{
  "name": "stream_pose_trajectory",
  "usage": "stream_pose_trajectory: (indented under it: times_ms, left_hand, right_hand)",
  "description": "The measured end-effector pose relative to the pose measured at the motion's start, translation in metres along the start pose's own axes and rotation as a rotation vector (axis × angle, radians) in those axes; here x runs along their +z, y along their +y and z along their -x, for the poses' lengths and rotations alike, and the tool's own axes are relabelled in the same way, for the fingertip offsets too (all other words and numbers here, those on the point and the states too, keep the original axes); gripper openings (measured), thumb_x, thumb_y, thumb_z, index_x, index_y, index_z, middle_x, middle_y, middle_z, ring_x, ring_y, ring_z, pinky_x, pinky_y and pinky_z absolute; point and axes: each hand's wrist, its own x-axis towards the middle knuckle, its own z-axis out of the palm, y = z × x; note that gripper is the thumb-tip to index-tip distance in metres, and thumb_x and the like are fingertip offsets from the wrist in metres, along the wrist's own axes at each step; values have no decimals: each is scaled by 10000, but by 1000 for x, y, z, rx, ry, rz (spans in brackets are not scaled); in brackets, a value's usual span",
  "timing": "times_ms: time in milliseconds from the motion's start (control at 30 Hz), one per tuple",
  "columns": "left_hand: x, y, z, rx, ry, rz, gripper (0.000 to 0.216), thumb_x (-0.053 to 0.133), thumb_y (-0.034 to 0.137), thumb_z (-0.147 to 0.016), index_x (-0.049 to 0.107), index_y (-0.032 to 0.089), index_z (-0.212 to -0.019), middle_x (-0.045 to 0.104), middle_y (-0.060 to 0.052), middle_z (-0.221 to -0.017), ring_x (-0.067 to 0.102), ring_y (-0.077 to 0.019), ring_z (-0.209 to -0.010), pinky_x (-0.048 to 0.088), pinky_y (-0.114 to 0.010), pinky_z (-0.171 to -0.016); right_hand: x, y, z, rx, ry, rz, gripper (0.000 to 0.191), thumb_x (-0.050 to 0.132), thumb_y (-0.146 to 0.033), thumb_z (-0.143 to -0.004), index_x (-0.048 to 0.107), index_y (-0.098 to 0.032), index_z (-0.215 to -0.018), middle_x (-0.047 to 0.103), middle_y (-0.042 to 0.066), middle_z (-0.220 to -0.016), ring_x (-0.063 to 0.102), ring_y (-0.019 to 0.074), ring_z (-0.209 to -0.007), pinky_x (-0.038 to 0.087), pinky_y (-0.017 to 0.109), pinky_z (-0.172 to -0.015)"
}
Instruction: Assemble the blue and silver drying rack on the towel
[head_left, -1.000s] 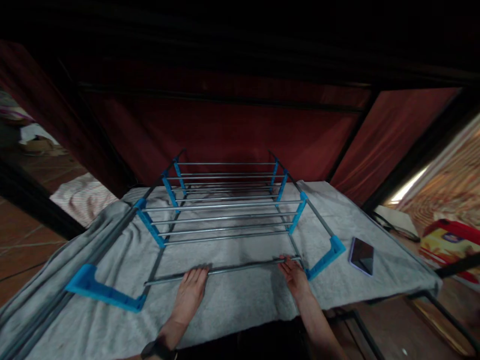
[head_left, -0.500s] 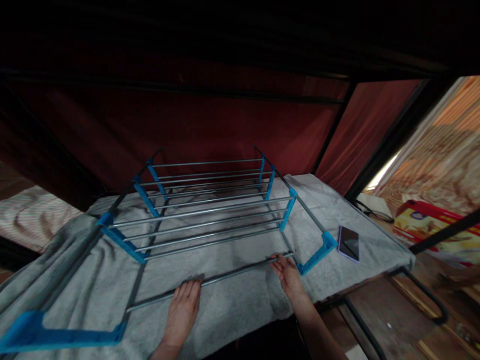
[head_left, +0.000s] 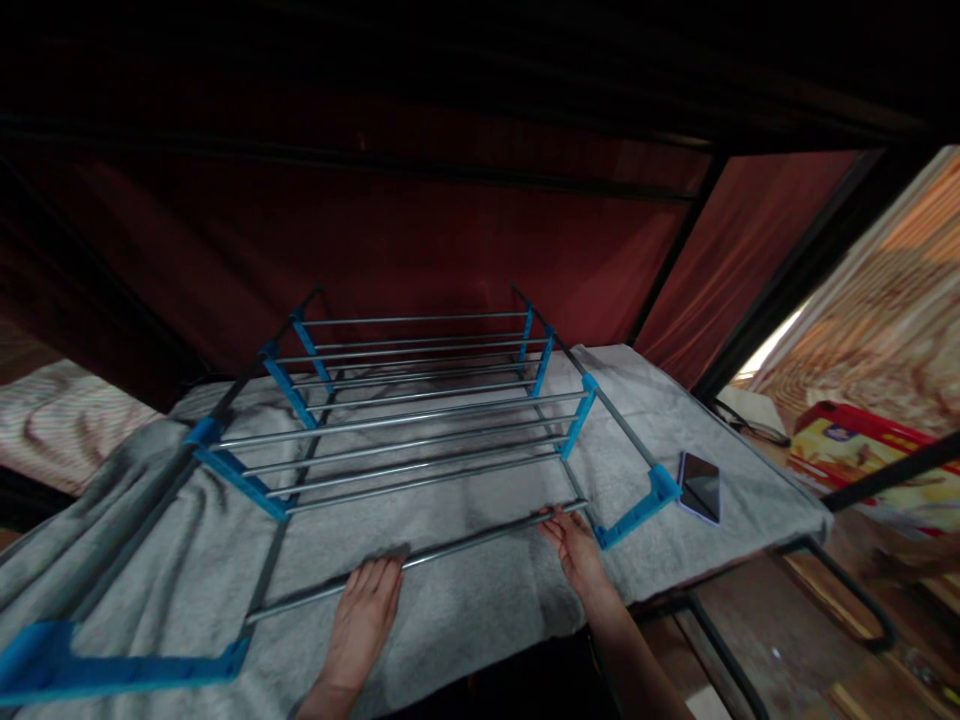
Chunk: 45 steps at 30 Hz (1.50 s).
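A folding drying rack (head_left: 420, 420) with grey metal rods and blue plastic brackets lies flat on a grey towel (head_left: 465, 600). Its nearest rod (head_left: 465, 545) runs across in front of me. My left hand (head_left: 364, 620) rests on that rod near its left part, fingers stretched forward over it. My right hand (head_left: 574, 550) touches the rod's right end beside a blue bracket (head_left: 637, 505), fingers extended along the bar.
A dark phone (head_left: 701, 487) lies on the towel right of the rack. Red fabric walls (head_left: 420, 250) close off the back. A red and yellow box (head_left: 862, 450) sits on the floor at right. Black frame tubes (head_left: 847, 590) run below the towel's right edge.
The view swung to the right and tilted, so the rack now sits further left in the picture. Both hands stay on the nearest rod in nearly the same places.
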Motion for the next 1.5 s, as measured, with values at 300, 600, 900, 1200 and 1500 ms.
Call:
stream_pose_trajectory:
  times_ms: [300,600,900,1200,1500]
  left_hand:
    - [-5,3,-4,-16,-1,11,327,406,314,-999,672,206,-1157,747,-56,-994,682,-222,-925,486,-382,-883]
    - [-8,4,-8,0,-7,10,306,417,274,-997,679,189,-1130,738,-64,-975,667,-228,-903,476,-371,-850]
    - [-32,29,-12,-46,36,17,283,432,215,-983,673,180,-1128,730,-73,-983,652,-237,-923,461,-390,-866]
    - [-47,56,-26,-68,91,93,279,435,172,-975,660,191,-1140,723,-64,-1001,643,-224,-928,473,-385,-863]
    - [-79,94,-29,-209,231,278,234,530,275,-959,673,236,-1140,692,-88,-1113,622,-246,-1077,471,-457,-978]
  right_hand:
    - [0,-1,-1,-1,-14,9,172,800,-295,-713,644,-237,-756,769,12,-821,737,187,-795,610,322,-780]
    - [8,-7,-2,43,-23,21,172,792,-296,-669,636,-244,-720,765,23,-796,733,222,-804,604,369,-796]
    - [30,15,28,139,-172,5,159,798,-253,-675,667,-228,-761,756,23,-827,723,205,-856,575,391,-886]
    - [69,29,59,245,-222,-58,194,848,-223,-630,689,-190,-735,758,41,-794,714,185,-773,599,349,-828]
    - [82,5,55,154,-148,-152,225,866,-144,-610,700,-204,-748,758,-14,-780,715,157,-770,627,336,-810]
